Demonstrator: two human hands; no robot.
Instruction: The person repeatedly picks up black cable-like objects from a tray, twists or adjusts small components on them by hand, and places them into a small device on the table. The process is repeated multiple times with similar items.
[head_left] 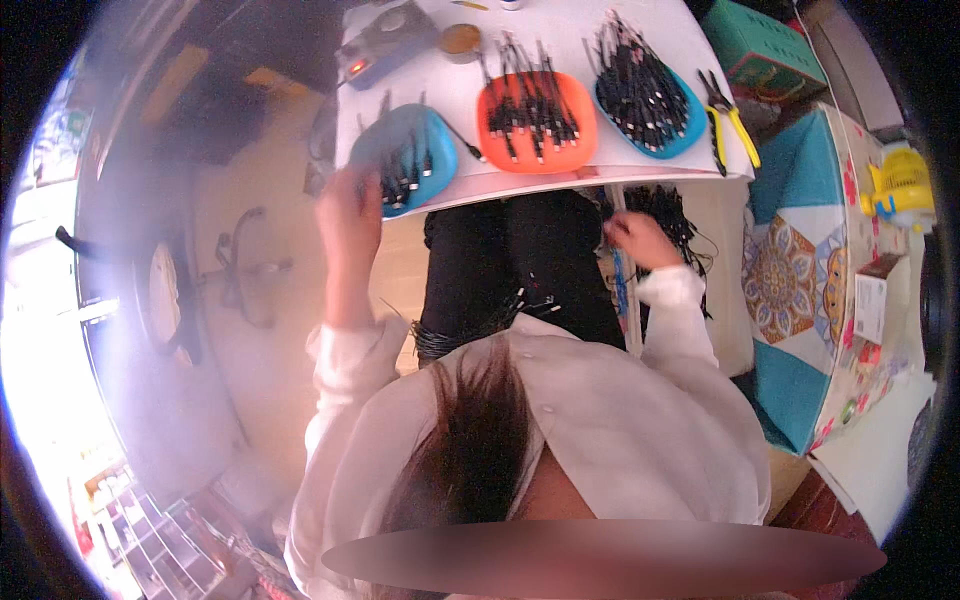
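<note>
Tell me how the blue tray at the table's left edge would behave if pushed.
The blue tray looks like light plastic, so it would probably slide easily. It sits by the table edge, so it might tip off. Its loose black cable pieces would likely shift.

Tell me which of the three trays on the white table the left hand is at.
The left hand is at the blue tray on the left end of the row; the orange tray and the other blue tray lie further right.

- You get hard glare washing out everything left of the white table [560, 40], fading to milky haze.
- The table itself looks bright and fairly sharp.
- Beyond it, edges bend and darken into the black fisheye rim.
</note>
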